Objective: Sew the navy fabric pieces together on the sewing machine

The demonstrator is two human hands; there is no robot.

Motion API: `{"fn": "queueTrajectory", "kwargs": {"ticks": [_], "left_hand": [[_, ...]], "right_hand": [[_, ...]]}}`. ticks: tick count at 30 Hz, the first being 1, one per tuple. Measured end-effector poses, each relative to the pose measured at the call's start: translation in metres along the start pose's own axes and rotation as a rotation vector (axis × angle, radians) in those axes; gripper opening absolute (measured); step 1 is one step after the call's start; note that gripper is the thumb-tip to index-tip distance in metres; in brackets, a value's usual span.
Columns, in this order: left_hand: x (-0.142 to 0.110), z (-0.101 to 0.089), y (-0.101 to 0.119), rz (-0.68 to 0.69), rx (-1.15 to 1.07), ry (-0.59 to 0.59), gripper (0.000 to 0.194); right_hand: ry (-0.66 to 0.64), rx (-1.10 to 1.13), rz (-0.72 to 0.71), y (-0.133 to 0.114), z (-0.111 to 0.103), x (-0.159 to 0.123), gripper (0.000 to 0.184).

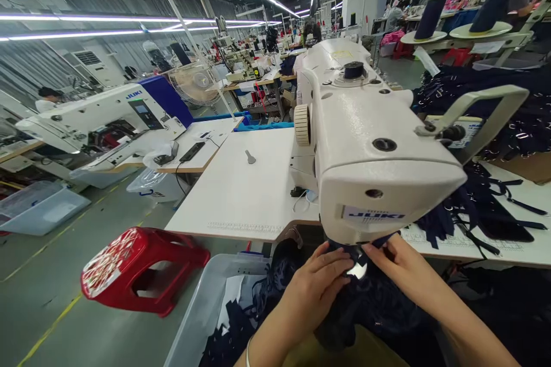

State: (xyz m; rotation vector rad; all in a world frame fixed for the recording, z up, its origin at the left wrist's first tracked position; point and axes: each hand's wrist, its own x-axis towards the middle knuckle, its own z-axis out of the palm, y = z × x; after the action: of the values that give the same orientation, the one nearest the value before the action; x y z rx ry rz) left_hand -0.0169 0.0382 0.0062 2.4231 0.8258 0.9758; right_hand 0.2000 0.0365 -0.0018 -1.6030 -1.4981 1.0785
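A white JUKI sewing machine (387, 137) fills the middle of the head view. Just below its head, my left hand (321, 275) lies with fingers bent together on dark navy fabric (370, 304). On the other side, my right hand (394, 258) pinches the edge of the same fabric between thumb and fingers. Between the hands shows a bright shiny spot (358, 270), too small to name for certain. The machine head hides the needle area and some fingertips. More navy fabric hangs over my lap.
Left stands a red stool (142, 269); a clear plastic bin (202, 298) holds navy straps. A grey metal piece (250, 157) lies on the white tabletop (241, 195). Right are a phone (505, 226), piled navy straps (469, 200) and thread cones (430, 16).
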Motion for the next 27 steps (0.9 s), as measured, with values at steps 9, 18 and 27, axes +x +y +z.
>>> {"fn": "queueTrajectory", "kwargs": {"ticks": [9,18,27], "left_hand": [[0.007,-0.005,0.003,0.058,0.103,-0.102,0.024],[0.014,-0.01,0.005,0.143,0.242,-0.194,0.027],[0.017,-0.012,0.013,0.156,0.42,-0.211,0.023]], "right_hand": [[-0.039,0.214,-0.027,-0.002,0.013,0.004,0.034],[-0.087,0.316,-0.053,-0.006,0.011,0.004,0.045],[0.014,0.304,0.017,-0.007,0.0,0.008,0.04]]}}
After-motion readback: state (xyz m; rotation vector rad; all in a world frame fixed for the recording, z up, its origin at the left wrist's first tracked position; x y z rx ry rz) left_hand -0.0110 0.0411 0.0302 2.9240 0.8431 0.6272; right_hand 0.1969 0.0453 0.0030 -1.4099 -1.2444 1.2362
